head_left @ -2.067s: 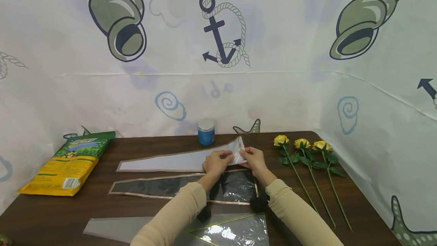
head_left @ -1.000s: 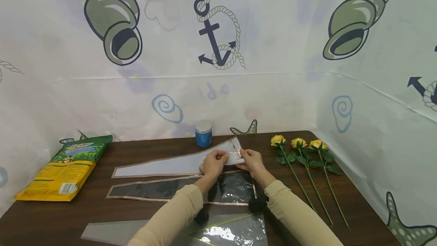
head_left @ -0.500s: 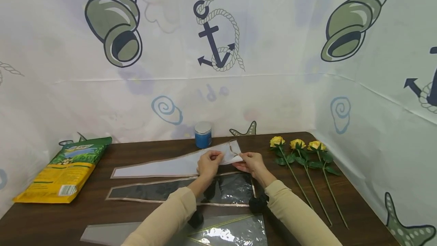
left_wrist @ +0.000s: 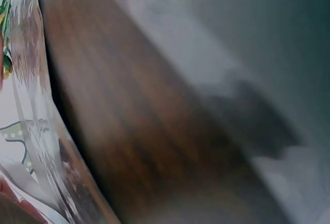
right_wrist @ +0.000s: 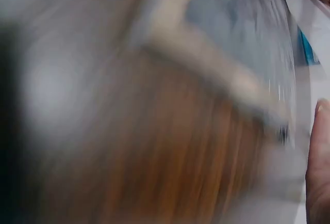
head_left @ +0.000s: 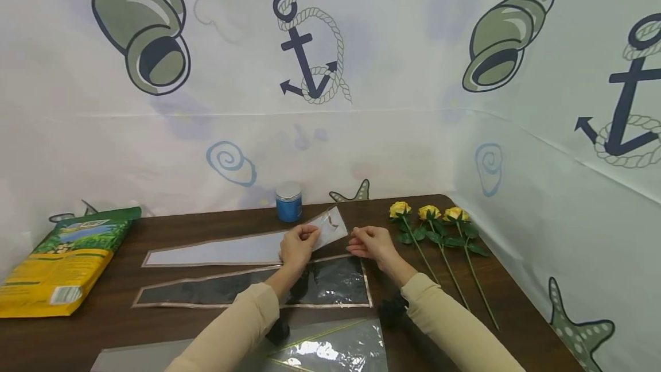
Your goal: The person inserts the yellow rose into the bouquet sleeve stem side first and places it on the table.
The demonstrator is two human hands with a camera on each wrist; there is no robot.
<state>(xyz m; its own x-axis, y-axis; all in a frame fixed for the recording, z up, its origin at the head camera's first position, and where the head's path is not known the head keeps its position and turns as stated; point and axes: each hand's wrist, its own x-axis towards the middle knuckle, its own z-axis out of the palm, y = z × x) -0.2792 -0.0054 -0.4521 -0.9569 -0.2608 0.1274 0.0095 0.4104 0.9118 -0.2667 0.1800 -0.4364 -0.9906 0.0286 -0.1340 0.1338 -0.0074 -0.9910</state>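
The left hand (head_left: 298, 243) pinches the glossy white tapered sleeve (head_left: 227, 250) near its wide end; the right hand (head_left: 374, 244), loosely bent beside it, holds nothing. Nearer lies a copper-edged black sleeve (head_left: 330, 284). A yellow-green pouch (head_left: 69, 260) bears a barcode (head_left: 66, 295).

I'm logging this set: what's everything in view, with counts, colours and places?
White wrapper: one, white, farthest row
Dark wrapper: one, black, middle row
Clear wrapper: one, transparent with gold lines, nearest row
Jar: one, blue, silvery lid, at the back
Roses: three, yellow, green stems, right
Bag: one, yellow and green, left
Table: one, brown, underneath
Backdrop: one expanse, white with sea prints, behind
Unidentified objects: two, black, near the sleeves
Sleeves: two, beige, forearms
Left grip: one, bare, pinching the white wrapper
Right grip: one, bare, beside it
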